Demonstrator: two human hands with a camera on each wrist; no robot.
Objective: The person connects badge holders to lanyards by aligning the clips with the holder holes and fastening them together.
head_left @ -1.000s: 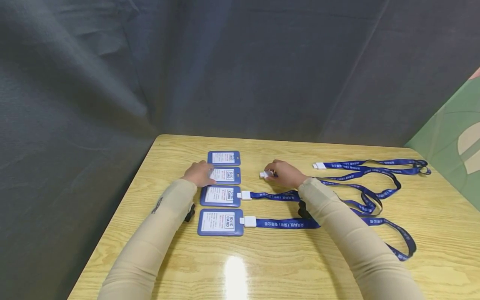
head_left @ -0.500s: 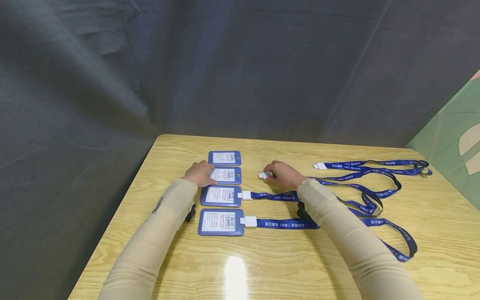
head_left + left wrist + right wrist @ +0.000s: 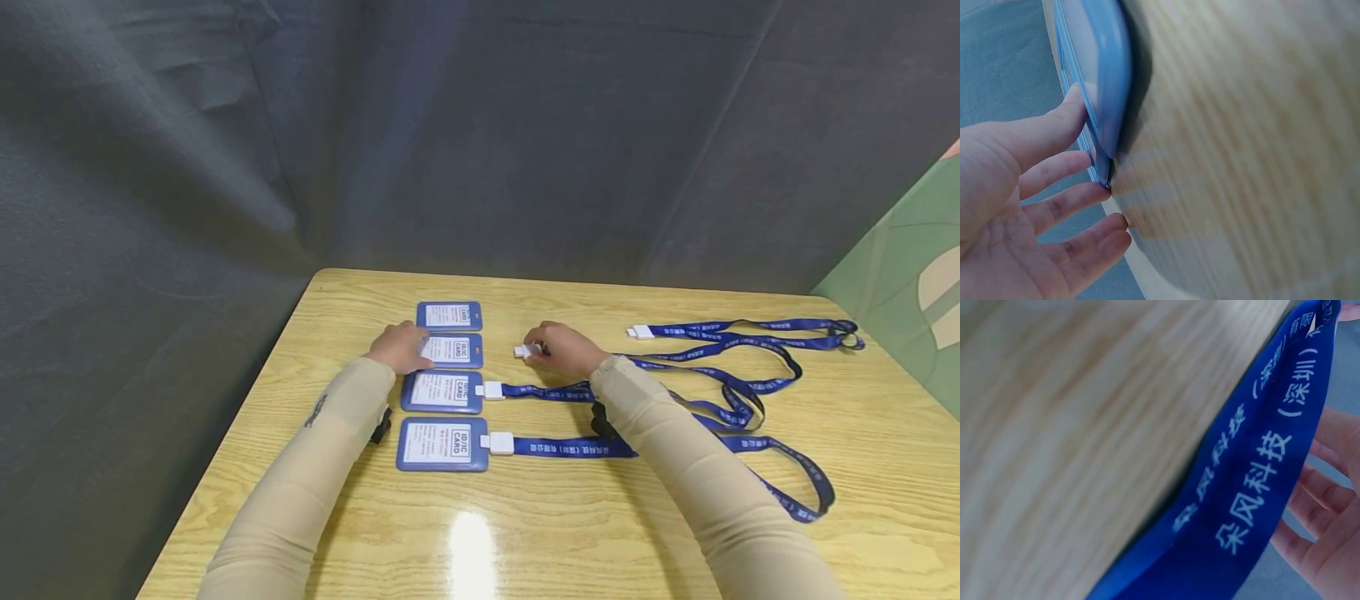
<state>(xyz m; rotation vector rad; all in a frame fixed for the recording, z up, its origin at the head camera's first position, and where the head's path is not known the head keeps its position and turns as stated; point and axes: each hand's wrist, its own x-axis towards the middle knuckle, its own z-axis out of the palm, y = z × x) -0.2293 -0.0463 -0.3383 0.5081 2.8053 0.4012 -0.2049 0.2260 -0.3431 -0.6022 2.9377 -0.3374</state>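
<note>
My left hand (image 3: 397, 348) holds the left end of a blue-framed ID card holder (image 3: 461, 352), second from the back in a column on the table. In the left wrist view its thumb (image 3: 1071, 106) lies against a blue holder, with the fingertips at the edge and tabletop. Facing it from the right, my right hand (image 3: 568, 348) pinches the white clip (image 3: 522, 352) of a blue lanyard (image 3: 675, 356). A gap of bare wood separates the clip from the holder's slotted end. Printed lanyard strap (image 3: 1247, 487) fills much of the right wrist view beside the hand.
Behind lies another card holder (image 3: 448, 316) without a strap. Two nearer holders, the middle one (image 3: 442, 392) and the front one (image 3: 441, 444), have lanyard clips at their slots. A loose lanyard (image 3: 750, 327) lies back right. Dark cloth (image 3: 480, 150) hangs behind the table.
My right hand has shifted slightly left with the white clip, narrowing the gap to the card holder. The left hand stays in place.
</note>
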